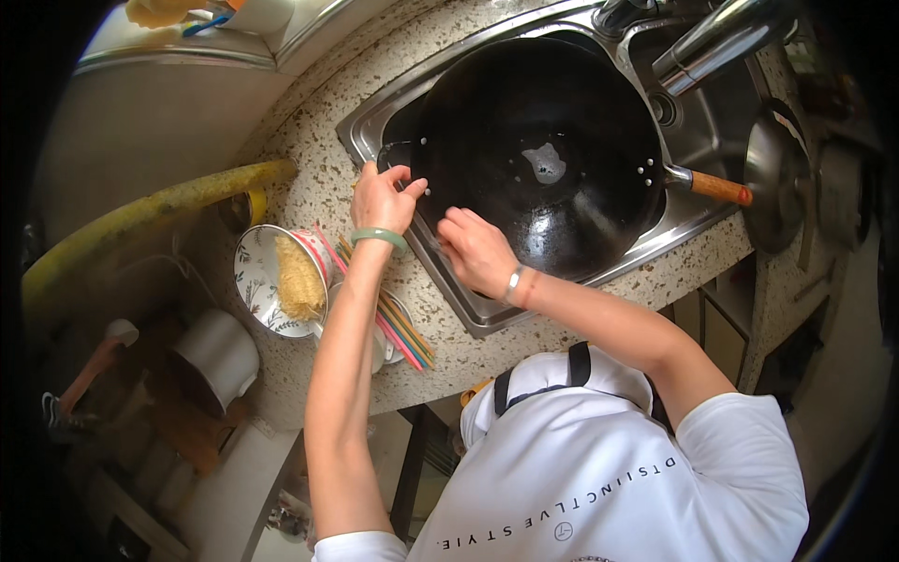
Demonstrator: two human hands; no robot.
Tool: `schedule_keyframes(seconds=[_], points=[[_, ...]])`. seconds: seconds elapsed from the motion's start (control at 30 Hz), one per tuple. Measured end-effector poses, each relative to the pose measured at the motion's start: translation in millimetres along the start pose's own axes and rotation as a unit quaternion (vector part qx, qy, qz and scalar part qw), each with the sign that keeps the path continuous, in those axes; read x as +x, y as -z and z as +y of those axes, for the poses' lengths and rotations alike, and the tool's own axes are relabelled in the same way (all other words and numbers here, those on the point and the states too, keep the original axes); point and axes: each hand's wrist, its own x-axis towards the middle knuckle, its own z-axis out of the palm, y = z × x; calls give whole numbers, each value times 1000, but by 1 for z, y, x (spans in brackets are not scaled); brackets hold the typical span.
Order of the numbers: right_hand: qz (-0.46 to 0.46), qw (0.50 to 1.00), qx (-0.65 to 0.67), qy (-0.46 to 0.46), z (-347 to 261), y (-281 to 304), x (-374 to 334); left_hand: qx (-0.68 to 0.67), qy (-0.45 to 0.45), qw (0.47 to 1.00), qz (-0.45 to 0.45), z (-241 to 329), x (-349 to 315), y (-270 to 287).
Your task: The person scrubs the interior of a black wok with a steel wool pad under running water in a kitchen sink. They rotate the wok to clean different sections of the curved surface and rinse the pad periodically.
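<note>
A large black wok (548, 103) rests over the steel sink, with a small pool of water at its bottom. Its wooden handle (719, 186) points right. My left hand (384, 199), with a green bangle at the wrist, has its fingers bent round the wok's small left-side handle, whose lower part the hand covers. Over the wok's near left rim is my right hand (478, 253), wearing a silver bracelet. Its fingers are curled together and slightly blurred; whatever they may hold is hidden.
Left of the sink (482, 323) stands a patterned bowl (251, 281) with a yellowish loofah-like scrubber (299, 281). Coloured chopsticks (401, 328) lie beside it. A chrome faucet (721, 47) juts over the right basin. A metal lid (775, 178) leans at the far right.
</note>
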Motion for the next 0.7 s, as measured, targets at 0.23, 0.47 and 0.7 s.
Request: schedule_keyframes(seconds=[0.23,0.47,0.7], points=[[14,998,61,-11,8,-3,10,-11,-8,1000,-7,-6,1,-3],[77,986,133,-56,12,-14,33,0,-16,1000,15,-3,-1,-1],[-9,994,85,-66,18,11,-25,8,-3,1000,-7,1,-4,0]])
